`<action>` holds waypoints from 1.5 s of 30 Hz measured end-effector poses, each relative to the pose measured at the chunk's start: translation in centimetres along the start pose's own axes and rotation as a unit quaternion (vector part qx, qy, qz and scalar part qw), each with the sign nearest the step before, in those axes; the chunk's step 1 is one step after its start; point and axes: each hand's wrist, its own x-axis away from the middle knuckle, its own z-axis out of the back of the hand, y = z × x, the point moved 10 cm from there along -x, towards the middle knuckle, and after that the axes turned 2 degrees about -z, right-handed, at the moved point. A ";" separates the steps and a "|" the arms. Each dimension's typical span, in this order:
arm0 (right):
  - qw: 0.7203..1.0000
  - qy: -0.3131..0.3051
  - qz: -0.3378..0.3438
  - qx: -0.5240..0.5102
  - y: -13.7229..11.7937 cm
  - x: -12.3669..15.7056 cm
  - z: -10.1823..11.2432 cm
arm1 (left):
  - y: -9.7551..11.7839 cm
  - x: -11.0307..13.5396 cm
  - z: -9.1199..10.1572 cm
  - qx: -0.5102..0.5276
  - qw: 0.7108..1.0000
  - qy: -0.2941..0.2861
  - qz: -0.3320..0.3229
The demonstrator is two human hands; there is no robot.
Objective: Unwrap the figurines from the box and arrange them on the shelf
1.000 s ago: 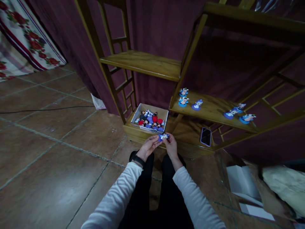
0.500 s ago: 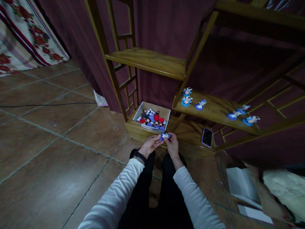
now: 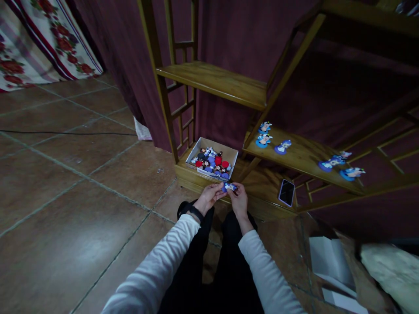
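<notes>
Between my two hands is a small purple-and-white figurine [image 3: 229, 187], tilted on its side with its round purple base to the left. My left hand [image 3: 209, 196] is closed on the base end. With its fingers at the figure's other end, my right hand [image 3: 239, 199] grips it too. Just beyond them, a white cardboard box [image 3: 235, 158] holds a jumble of figurines with red, purple and dark bases. On the shelf to the right, a purple figurine [image 3: 283, 147] stands near two blue-based figurines [image 3: 263, 140]. Several more figurines [image 3: 352, 173] are at that shelf's right end.
The box rests on the low level of a wooden shelf unit [image 3: 209, 83]. A phone [image 3: 286, 192] lies on the same level to the right. White card pieces [image 3: 330, 259] and a pale cloth bundle [image 3: 393, 270] are on the floor at right. A black cable [image 3: 65, 132] crosses the tiles.
The view has shifted slightly, so the shelf and figurines appear a little further right. Both hands keep hold of the same figurine, with almost no movement.
</notes>
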 end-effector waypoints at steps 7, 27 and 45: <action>0.999 0.023 0.023 0.022 0.4 -0.2 0.4 | 1.3 0.8 -0.3 -0.049 0.996 -0.002 -0.075; 0.998 0.050 -0.031 -0.022 2.2 -0.4 0.6 | 2.5 1.8 -0.9 -0.073 0.985 0.007 -0.158; 0.999 0.020 0.017 0.041 0.7 0.1 0.4 | 1.9 1.0 0.1 -0.084 0.992 -0.005 -0.095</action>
